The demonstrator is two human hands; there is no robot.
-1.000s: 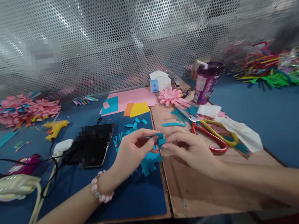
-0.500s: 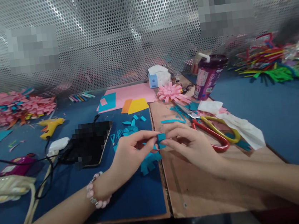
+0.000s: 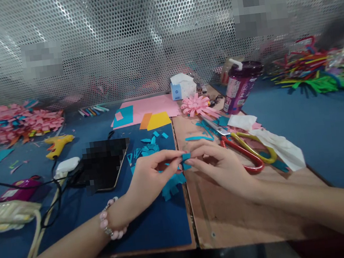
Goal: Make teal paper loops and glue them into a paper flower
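Perforated metal screen [image 3: 131, 46] stood behind a blue tabletop [image 3: 165, 229] and wooden board [image 3: 232, 225]; a small blue paper piece [image 3: 186, 156] was held above their seam.
Left hand [image 3: 149, 175] and right hand [image 3: 223, 168] were each pinched nearly closed, thumb to fingers, on the piece's left and right edges. Long axis seemed to run away from the wearer, though fingertips hid part. One second earlier, two offset blue parts showed; here they looked lined up as one.

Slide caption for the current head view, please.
Left hand and right hand pinch a small blue piece above a worktable, a pink paper flower beyond.
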